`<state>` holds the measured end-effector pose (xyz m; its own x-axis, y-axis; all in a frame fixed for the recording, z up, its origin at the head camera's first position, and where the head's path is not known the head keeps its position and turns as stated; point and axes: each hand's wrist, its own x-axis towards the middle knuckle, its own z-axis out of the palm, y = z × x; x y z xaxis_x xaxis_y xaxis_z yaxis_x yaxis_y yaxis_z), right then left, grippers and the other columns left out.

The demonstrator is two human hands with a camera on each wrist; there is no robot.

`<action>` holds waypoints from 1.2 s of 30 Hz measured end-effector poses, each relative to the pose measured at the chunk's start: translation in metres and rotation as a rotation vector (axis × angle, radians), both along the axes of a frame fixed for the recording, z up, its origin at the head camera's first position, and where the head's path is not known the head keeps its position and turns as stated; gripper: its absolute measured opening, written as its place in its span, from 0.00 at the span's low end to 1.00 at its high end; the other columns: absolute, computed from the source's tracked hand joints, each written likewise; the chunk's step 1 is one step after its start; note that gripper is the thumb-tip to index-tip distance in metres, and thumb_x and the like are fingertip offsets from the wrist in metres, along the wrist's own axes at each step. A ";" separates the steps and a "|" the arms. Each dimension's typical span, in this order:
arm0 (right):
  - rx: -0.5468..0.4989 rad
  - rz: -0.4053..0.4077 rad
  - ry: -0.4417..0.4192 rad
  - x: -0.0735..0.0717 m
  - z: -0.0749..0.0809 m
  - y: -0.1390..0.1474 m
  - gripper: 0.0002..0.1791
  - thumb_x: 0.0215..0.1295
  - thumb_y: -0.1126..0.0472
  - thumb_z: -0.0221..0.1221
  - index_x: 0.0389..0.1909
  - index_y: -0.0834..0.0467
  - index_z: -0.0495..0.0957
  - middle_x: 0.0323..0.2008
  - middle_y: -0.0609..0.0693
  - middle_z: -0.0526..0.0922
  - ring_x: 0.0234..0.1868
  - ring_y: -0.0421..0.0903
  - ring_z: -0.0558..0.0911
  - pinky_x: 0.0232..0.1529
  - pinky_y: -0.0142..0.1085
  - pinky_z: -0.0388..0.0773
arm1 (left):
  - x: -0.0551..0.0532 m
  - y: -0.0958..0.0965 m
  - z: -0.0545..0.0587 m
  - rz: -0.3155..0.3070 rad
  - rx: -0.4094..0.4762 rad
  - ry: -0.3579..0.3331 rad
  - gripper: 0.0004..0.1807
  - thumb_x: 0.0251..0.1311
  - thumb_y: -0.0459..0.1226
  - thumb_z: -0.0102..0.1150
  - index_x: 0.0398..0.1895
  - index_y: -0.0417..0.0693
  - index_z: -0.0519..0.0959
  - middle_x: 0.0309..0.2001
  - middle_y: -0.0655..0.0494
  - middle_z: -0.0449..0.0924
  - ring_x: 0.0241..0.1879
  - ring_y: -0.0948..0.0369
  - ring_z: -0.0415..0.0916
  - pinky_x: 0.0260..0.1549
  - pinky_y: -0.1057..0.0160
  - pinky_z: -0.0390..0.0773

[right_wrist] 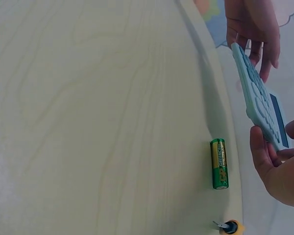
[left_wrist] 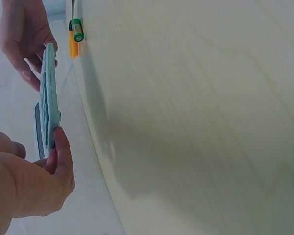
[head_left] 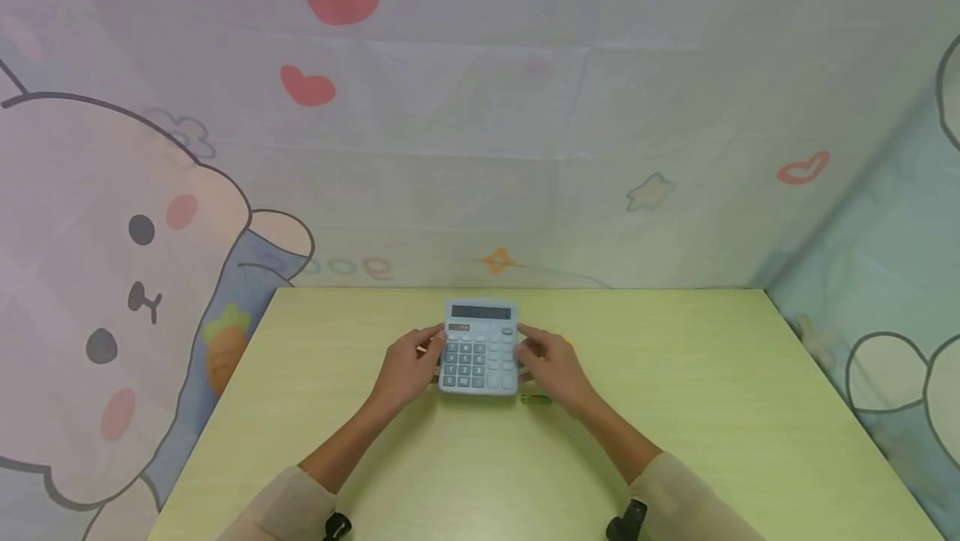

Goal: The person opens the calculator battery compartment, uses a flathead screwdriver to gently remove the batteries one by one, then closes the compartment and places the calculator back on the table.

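Note:
A pale blue calculator (head_left: 478, 349) is held up off the table, its keys and dark display turned toward me. My left hand (head_left: 407, 368) grips its left edge, and my right hand (head_left: 557, 368) grips the right edge, with the thumbs on the front side. Seen edge-on in the left wrist view, the calculator (left_wrist: 49, 98) is thin, and its back is hidden. Below my right hand lies a green and gold battery (right_wrist: 219, 164) on the table.
Close to the battery lies a screwdriver-like tool with an orange handle (left_wrist: 73, 44) and a metal tip, mostly hidden behind my right hand in the head view. The light wooden table (head_left: 300, 408) meets a cartoon-printed cloth (head_left: 480, 107) at its back edge.

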<state>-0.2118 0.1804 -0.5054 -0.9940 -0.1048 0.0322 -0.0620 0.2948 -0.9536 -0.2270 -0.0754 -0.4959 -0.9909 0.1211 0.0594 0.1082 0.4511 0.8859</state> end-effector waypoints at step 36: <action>0.038 0.020 -0.108 -0.006 -0.016 -0.005 0.27 0.78 0.62 0.57 0.73 0.68 0.72 0.51 0.60 0.84 0.40 0.50 0.85 0.40 0.40 0.87 | -0.004 -0.004 -0.017 -0.009 -0.116 -0.073 0.25 0.80 0.45 0.54 0.71 0.39 0.78 0.44 0.49 0.81 0.36 0.59 0.80 0.28 0.62 0.84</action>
<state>-0.2177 0.1753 -0.5211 -0.9892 -0.1237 -0.0789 0.0339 0.3305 -0.9432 -0.2306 -0.0796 -0.5134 -0.9909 0.1319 -0.0279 0.0498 0.5505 0.8333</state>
